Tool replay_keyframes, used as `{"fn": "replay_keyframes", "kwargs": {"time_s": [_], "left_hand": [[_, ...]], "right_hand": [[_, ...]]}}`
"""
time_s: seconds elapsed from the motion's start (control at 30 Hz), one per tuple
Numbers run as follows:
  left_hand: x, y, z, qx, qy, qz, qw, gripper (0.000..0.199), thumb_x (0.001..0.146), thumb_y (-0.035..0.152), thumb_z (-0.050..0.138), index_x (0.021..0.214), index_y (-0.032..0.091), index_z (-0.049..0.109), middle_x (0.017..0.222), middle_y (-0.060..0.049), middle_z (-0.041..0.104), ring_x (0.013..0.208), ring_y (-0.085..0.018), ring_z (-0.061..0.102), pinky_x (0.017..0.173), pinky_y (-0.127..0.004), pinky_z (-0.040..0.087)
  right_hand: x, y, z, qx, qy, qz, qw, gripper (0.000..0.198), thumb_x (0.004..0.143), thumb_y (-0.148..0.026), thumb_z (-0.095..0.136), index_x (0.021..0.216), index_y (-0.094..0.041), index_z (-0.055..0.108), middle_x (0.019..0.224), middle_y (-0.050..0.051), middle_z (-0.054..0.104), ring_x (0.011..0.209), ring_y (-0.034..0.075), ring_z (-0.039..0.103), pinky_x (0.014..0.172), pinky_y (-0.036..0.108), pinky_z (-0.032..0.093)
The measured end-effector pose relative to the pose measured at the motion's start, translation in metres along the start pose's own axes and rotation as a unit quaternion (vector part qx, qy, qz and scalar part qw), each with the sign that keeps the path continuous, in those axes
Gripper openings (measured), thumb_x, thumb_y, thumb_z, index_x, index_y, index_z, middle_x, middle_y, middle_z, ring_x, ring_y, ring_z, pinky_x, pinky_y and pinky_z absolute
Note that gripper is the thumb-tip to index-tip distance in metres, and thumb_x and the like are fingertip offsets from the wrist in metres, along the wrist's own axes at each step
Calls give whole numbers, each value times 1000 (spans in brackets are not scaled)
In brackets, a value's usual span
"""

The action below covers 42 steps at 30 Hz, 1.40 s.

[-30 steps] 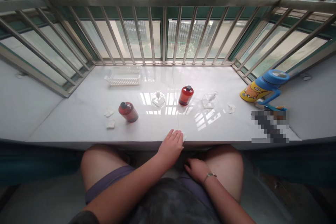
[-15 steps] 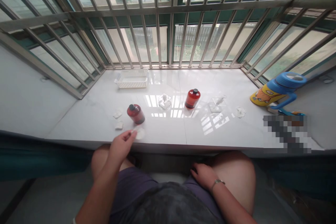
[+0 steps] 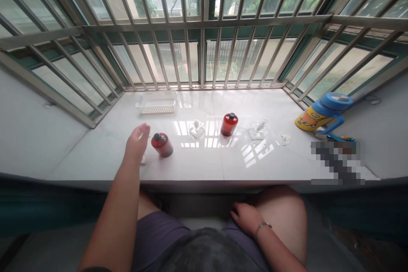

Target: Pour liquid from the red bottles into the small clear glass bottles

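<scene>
My left hand (image 3: pixel 137 141) is raised over the left of the white counter (image 3: pixel 191 165), its fingers drawn together; whatever they may hold is hidden. Just right of it stands a red bottle (image 3: pixel 162 145) with a black cap. A small white piece (image 3: pixel 143 160) shows partly behind my wrist. My right hand (image 3: pixel 247 216) rests on my right thigh, loosely spread and holding nothing. Near the counter's middle is a second red bottle (image 3: pixel 229 125). Clear objects with pale upright tops, one left (image 3: pixel 196 129) and one right (image 3: pixel 259 129), flank it.
A white perforated basket (image 3: pixel 157 103) sits near the window bars (image 3: pixel 204 61). At the right are a crumpled white piece (image 3: pixel 285 138) and a blue and yellow flask (image 3: pixel 323 112) with a handle. A pixelated patch hides something below the flask.
My left hand has moved up and left, past the near red bottle. The round white piece it pinched no longer shows at the front edge. My right hand stays put.
</scene>
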<state>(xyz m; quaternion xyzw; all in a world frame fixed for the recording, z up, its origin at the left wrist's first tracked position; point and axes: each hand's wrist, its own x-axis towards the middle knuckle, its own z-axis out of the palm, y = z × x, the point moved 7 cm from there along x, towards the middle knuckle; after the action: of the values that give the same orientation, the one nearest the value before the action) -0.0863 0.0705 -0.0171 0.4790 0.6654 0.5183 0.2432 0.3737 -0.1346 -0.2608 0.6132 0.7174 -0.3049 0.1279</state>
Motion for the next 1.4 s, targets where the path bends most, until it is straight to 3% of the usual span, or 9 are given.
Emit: {"fn": "replay_keyframes", "kwargs": {"time_s": [0.13, 0.33, 0.57, 0.7, 0.93, 1.23, 1.4], "left_hand": [[-30, 6, 41, 31, -99, 12, 995, 71, 79, 60, 85, 139, 28, 66, 139, -10, 72, 129, -34, 67, 116, -49, 50], [-69, 23, 76, 14, -137, 26, 990, 55, 85, 51, 81, 133, 27, 70, 126, -6, 77, 116, -29, 72, 110, -45, 53], [-121, 60, 130, -10, -227, 142, 963, 45, 92, 41, 76, 135, 28, 71, 146, -9, 66, 139, -29, 61, 123, -46, 43], [-142, 68, 157, -61, -266, 125, 954, 39, 91, 36, 79, 128, 28, 74, 144, -9, 67, 137, -29, 62, 121, -46, 46], [-149, 65, 166, -97, -233, 75, 965, 36, 85, 33, 84, 119, 29, 77, 137, -7, 69, 129, -28, 66, 118, -46, 48], [-148, 66, 166, -93, -247, 55, 963, 31, 82, 33, 86, 111, 27, 77, 140, -8, 69, 129, -29, 66, 115, -47, 50], [-146, 65, 168, -98, -258, 55, 960, 26, 82, 34, 85, 105, 26, 76, 139, -9, 68, 125, -29, 68, 114, -47, 51]], "right_hand": [[1, 0, 1, 1, -2, 2, 1000, 34, 100, -40, 53, 114, -20, 77, 115, 16, 81, 108, 33, 77, 88, 38, 52], [3, 1, 2, 3, -12, 3, 1000, 35, 100, -41, 53, 115, -21, 77, 116, 16, 81, 109, 33, 76, 89, 38, 52], [8, 2, 6, 6, -19, 5, 1000, 35, 100, -39, 54, 117, -19, 77, 118, 18, 80, 110, 34, 76, 90, 39, 53], [6, 0, 7, 9, -20, 1, 1000, 35, 100, -39, 54, 118, -19, 77, 118, 18, 80, 112, 33, 76, 91, 38, 53], [1, -17, 6, 14, -28, -32, 999, 35, 99, -40, 54, 120, -22, 77, 119, 14, 80, 113, 29, 75, 93, 35, 52], [12, -20, 19, -19, -55, -4, 998, 42, 97, -45, 57, 119, -18, 80, 120, 20, 80, 115, 37, 76, 97, 46, 56], [21, -20, 26, -21, -74, 2, 997, 44, 95, -48, 58, 119, -19, 81, 121, 19, 80, 116, 36, 76, 97, 46, 57]]}}
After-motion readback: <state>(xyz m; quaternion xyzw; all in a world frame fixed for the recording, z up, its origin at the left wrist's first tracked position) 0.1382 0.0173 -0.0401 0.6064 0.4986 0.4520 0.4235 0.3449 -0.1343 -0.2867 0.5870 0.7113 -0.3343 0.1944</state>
